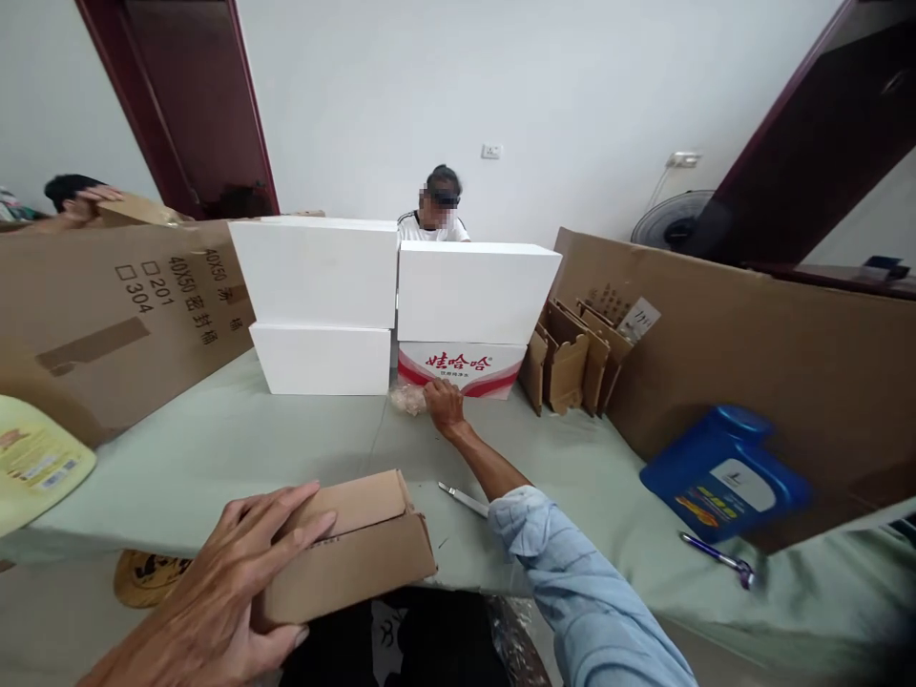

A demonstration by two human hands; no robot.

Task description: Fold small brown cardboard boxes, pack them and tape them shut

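My left hand [221,592] grips a small brown cardboard box [350,553] at the near table edge, fingers spread over its top and thumb under its side. My right hand [444,405] is stretched far across the table, fingers closed on a small clear plastic bag [407,399] that lies in front of the stacked boxes. A small metal tool [462,497] lies on the table beside my right forearm.
White foam boxes [322,277] and a red-printed carton [465,367] stand at the back. Large cardboard sheets [751,353] wall both sides. Folded cardboard inserts [572,367], a blue jug [722,472], a pen [716,558] and a yellow bag [35,458] lie around. A person sits behind the boxes.
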